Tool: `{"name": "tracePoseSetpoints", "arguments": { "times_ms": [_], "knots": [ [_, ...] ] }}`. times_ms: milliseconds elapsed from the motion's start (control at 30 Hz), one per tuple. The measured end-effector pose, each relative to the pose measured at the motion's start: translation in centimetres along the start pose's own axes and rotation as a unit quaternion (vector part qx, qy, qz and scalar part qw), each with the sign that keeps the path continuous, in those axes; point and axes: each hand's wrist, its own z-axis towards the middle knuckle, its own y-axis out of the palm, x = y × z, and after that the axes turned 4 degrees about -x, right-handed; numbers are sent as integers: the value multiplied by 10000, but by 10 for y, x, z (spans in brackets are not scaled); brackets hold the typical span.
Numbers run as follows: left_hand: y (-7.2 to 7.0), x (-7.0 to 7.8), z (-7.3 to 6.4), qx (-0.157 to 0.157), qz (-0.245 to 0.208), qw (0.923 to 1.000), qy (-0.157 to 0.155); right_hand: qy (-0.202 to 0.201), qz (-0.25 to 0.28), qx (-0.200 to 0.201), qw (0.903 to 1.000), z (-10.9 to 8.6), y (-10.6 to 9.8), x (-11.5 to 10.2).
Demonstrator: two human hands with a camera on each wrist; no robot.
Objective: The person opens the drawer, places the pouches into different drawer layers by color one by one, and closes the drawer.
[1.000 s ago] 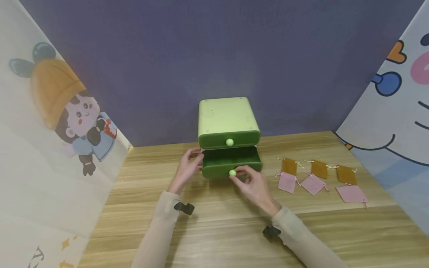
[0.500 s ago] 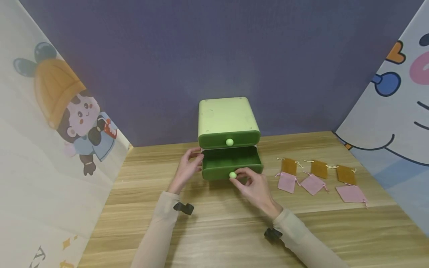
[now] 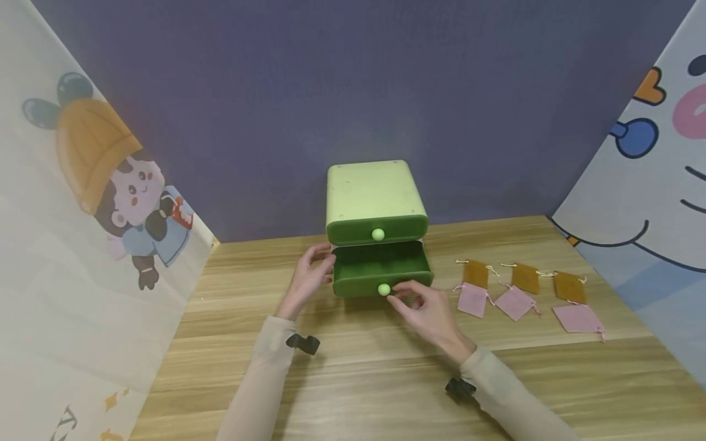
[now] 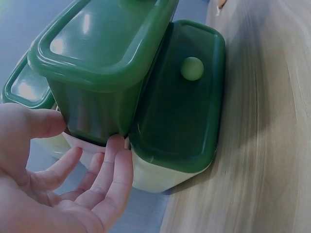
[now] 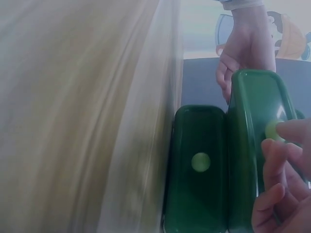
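A small pale green drawer cabinet (image 3: 372, 191) stands against the back wall, with dark green drawer fronts and round light green knobs. Its middle drawer (image 3: 380, 269) is pulled out and looks bare inside. My left hand (image 3: 303, 283) holds the left side of the middle tier; in the left wrist view its thumb lies at one edge, its fingertips at the other. Just right of the middle drawer's knob (image 3: 383, 290), my right hand (image 3: 430, 312) has thumb and index finger parted, with nothing between them. Both wrist views show the bottom drawer (image 4: 182, 107) closed.
On the wooden table (image 3: 353, 380) to the right lie several small drawstring pouches: brown ones (image 3: 525, 279) in a back row, pink ones (image 3: 515, 304) in front. A dark blue wall (image 3: 265, 122) rises behind, and printed panels (image 3: 72, 306) flank the table.
The middle drawer came out slightly further toward me, then my right hand let go of its knob and drew back a little to the right. My left hand stayed in place.
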Motion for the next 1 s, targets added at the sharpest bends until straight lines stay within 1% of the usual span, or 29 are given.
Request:
{"name": "tracePoseSetpoints", "arguments": {
  "times_ms": [400, 533, 667, 867, 1000],
  "knots": [
    [0, 1, -1, -2, 26, 10000, 24, 64, -252, -38, 9997, -10, -16, 22],
    [0, 1, -1, -39, 34, 10000, 49, 204, -306, -84, 9993, -15, -21, 27],
    [0, 1, -1, -40, 30, 10000, 8, 351, -327, -129, 9988, -17, -28, 34],
    [0, 1, -1, -64, 49, 10000, 22, 172, -666, 93, 9976, -18, -39, 43],
    [1, 1, -1, -74, -1, 10000, 23, 180, -901, 165, 9956, -19, -46, 47]
  ]
}}
